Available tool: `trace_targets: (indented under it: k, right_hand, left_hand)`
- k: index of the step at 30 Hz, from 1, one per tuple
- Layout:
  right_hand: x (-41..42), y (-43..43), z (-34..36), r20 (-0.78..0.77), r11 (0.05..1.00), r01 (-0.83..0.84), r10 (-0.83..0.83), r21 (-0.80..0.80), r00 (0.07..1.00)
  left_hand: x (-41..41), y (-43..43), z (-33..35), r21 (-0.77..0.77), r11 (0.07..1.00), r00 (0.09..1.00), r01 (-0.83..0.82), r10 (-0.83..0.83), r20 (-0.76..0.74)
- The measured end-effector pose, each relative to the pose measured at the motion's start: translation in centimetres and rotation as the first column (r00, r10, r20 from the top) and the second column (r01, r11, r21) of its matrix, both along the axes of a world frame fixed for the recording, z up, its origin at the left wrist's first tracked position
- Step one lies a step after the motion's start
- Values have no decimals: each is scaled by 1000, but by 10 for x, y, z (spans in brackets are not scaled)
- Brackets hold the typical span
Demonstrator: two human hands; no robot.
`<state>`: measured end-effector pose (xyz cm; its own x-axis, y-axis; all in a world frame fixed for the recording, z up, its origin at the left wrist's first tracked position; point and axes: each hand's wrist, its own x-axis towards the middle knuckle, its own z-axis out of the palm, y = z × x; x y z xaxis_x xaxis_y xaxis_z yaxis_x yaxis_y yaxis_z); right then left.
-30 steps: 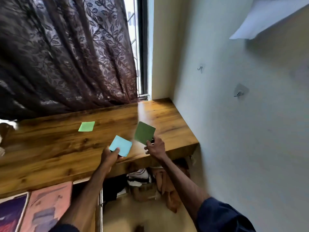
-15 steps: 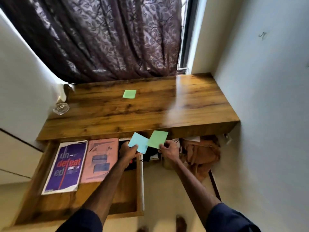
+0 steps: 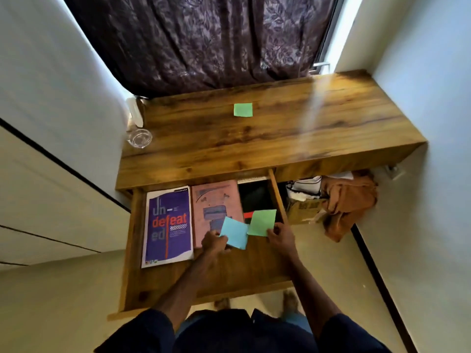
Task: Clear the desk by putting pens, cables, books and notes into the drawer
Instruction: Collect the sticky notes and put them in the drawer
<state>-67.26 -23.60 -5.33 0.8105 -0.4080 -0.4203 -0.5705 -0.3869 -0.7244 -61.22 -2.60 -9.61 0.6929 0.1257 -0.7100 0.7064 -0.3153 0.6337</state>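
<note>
Left hand (image 3: 214, 242) is pinching a light blue sticky note (image 3: 234, 236) by its lower left edge, fingers curled around it. Right hand (image 3: 280, 237) does the same with a green sticky note (image 3: 262, 222), gripping the bottom corner. Both notes sit side by side, just about touching, held over the open drawer (image 3: 242, 272) and not lying flat in it.

In the drawer there's a purple book (image 3: 168, 225) on the left, a pink book (image 3: 216, 207) right beside it, and something black (image 3: 254, 198) with a spiral edge tucked at the back right, can't tell exactly what.

Up on the desk (image 3: 293, 138), another green note (image 3: 243, 109) lies flat near the back, well apart from the hands. A small glass dish (image 3: 139, 138) sits at the desk's left edge. An orange cloth (image 3: 349, 200) and a cardboard box (image 3: 303, 208) are stuffed under the desk on the right.
</note>
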Motion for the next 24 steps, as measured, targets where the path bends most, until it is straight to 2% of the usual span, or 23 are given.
trace_targets:
  k: [4, 8, 13, 15, 19, 24]
  right_hand:
    - [-26, 17, 7, -35, 997, 81, -82, -19, 996]
    - [-46, 25, 7, -76, 990, 135, -138, -51, 987]
    - [-52, 29, -5, -178, 996, 92, -94, -23, 980]
    - [-48, 29, -14, -209, 998, 66, -66, -4, 976]
    - [-40, 26, -30, -275, 1000, -19, 22, 12, 961]
    - [-24, 20, -47, -332, 998, -31, 13, -51, 943]
  left_hand:
    - [-25, 4, -13, -64, 992, 984, 110, -118, -134]
    - [-40, 3, -25, -8, 968, 948, 252, -249, -198]
    - [-40, 14, -40, 1, 965, 925, 261, -249, -286]
    - [-40, 21, -43, 54, 959, 919, 279, -251, -304]
    - [-47, 33, -47, 212, 888, 892, 407, -337, -300]
    - [-51, 38, -53, 350, 743, 820, 571, -497, -283]
